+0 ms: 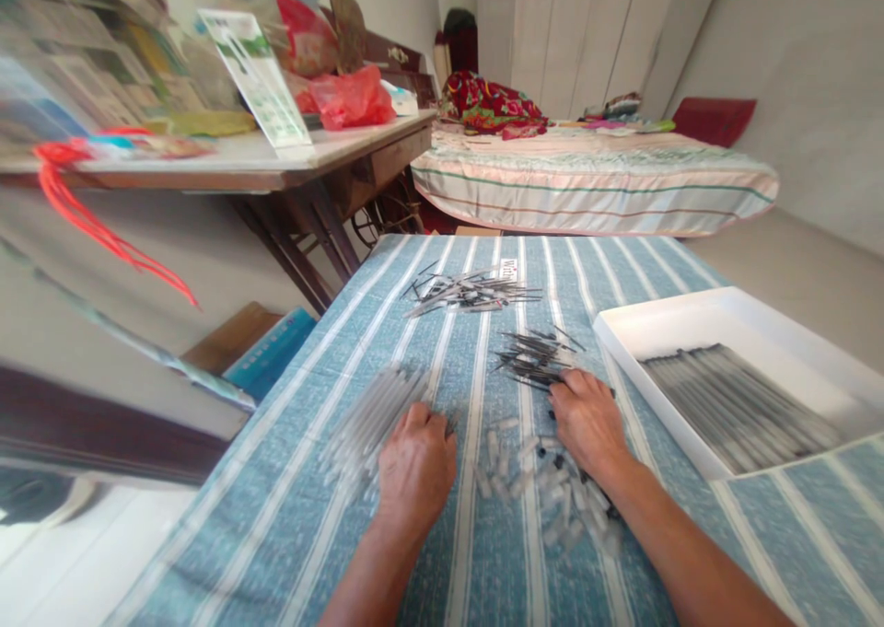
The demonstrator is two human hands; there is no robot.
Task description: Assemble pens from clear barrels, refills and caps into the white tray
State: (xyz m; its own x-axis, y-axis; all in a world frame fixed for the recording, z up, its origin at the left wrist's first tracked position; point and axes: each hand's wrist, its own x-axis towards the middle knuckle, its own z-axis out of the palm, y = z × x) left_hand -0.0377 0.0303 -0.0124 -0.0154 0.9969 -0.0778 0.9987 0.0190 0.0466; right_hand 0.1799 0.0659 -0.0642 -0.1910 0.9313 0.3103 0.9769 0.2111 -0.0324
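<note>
Clear tubes [369,420] under left hand [416,466], knuckles up, fingers curled.

clear pen barrels [369,420], dark refills [531,358], small caps [545,489]

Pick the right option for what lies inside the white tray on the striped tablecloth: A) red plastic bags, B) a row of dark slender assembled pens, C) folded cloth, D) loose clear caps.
B: the white tray holds dark slender pens lying side by side.
</note>
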